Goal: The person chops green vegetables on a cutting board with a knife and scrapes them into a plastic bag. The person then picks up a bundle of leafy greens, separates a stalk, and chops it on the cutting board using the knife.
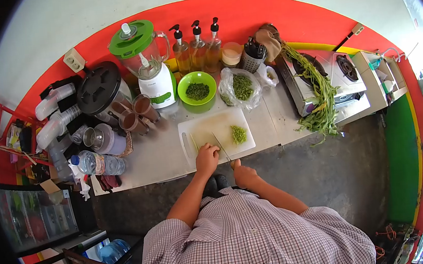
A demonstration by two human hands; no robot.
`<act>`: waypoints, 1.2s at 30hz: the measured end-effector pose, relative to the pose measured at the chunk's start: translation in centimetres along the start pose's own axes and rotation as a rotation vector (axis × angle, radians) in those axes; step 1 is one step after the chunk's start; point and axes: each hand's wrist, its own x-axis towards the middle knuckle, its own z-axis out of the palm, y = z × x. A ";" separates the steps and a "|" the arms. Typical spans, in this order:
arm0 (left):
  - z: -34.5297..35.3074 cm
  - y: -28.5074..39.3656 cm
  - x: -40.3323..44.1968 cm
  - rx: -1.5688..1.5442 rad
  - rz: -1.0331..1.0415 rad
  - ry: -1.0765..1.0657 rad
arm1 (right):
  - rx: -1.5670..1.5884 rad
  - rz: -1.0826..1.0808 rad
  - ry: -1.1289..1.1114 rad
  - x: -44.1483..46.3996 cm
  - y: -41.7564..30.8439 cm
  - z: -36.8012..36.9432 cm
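A white cutting board lies at the front of the counter. My right hand is closed round the handle of a knife, whose blade slants across the board. On the board's left side my left hand is curled, with thin green stalks coming out beside its fingers; how it grips them is partly hidden. A small heap of chopped greens sits right of the blade. Behind the board are a green bowl with dark chopped leaves in it and a clear plastic bag of greens.
A blender, several pump bottles and a utensil holder line the wall. Long leafy stems droop over the gas stove at right. Brown cups and a water bottle stand at left.
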 end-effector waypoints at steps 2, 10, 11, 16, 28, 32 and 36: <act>0.3 -0.1 0.2 -0.097 -0.031 -0.015 | -0.017 -0.027 0.129 0.9 0.3 0.4; 0.2 -0.7 0.5 -0.150 -0.009 0.005 | -0.067 -0.067 0.038 -0.8 -1.0 -2.6; 0.1 -0.7 0.6 -0.145 -0.025 -0.024 | -0.062 -0.055 0.066 -0.7 -0.9 -1.8; 0.1 -1.3 0.8 -0.214 -0.016 -0.028 | -0.015 -0.088 0.046 1.9 -0.8 -1.1; -0.4 -1.1 1.1 -0.304 -0.050 -0.062 | 0.003 -0.107 0.061 2.0 -0.2 -0.2; 0.0 -1.5 1.3 -0.303 -0.048 -0.074 | -0.030 -0.119 0.042 2.5 -0.6 -2.5; 0.1 -2.1 1.5 -0.286 -0.029 -0.084 | -0.038 -0.103 0.011 -0.2 -1.2 -2.7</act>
